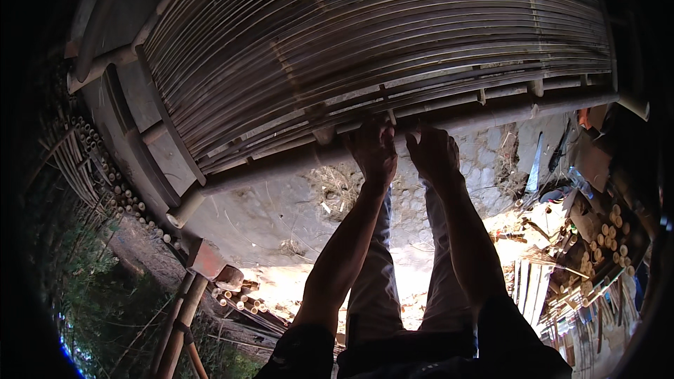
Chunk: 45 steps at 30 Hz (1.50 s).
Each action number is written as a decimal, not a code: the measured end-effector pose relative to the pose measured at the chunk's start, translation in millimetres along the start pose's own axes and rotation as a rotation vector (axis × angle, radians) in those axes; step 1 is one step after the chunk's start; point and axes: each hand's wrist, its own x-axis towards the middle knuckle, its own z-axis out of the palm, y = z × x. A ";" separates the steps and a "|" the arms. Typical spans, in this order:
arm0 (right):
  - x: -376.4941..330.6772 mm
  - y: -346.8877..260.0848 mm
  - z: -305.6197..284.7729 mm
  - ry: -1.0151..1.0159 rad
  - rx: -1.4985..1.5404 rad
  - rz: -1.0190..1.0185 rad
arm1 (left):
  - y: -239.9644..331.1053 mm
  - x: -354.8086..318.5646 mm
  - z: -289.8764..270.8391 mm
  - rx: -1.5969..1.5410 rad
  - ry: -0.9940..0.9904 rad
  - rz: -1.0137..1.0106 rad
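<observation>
A wide slatted bamboo platform (421, 35) spreads in front of me, its long thin strips running left to right. Along its near edge lies a thick bamboo pole (267, 172). My left hand (374, 151) is at this edge with its fingers curled, beside a short thin upright peg (387, 104) between the outermost strips. Just to the right, my right hand (437, 156) rests against the pole, fingers bent and thumb apart from them. Both hands are dark in shadow. Whatever their fingers grip is hidden.
Cut bamboo poles (607, 238) are stacked at the right, and more bamboo ends (116, 182) show at the left. A reddish block (206, 260) sits on bamboo posts at lower left. Below the platform is rough grey ground (281, 217). A bluish pointed strip (535, 161) stands at right.
</observation>
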 end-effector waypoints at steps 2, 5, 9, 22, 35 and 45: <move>-11.5 7.9 -6.6 0.079 0.002 -0.126 | 7.2 -1.7 -25.8 -0.064 -0.150 0.140; -18.6 6.8 -6.4 0.154 0.202 -0.391 | 1.0 11.4 -38.4 -0.116 -0.344 0.310; -9.8 14.0 2.0 0.614 -0.064 -0.621 | -20.9 24.3 -32.3 -0.244 -0.619 0.212; -7.9 -0.3 -13.0 0.244 0.239 -0.416 | -12.8 11.3 -31.9 -0.514 -0.393 -0.677; -4.2 7.3 -5.5 0.137 0.381 -0.444 | -26.4 13.0 -26.6 -0.880 -0.660 -0.287; 13.5 19.1 17.3 -0.027 0.559 -0.277 | -32.6 7.6 -19.5 -0.711 -0.491 -0.379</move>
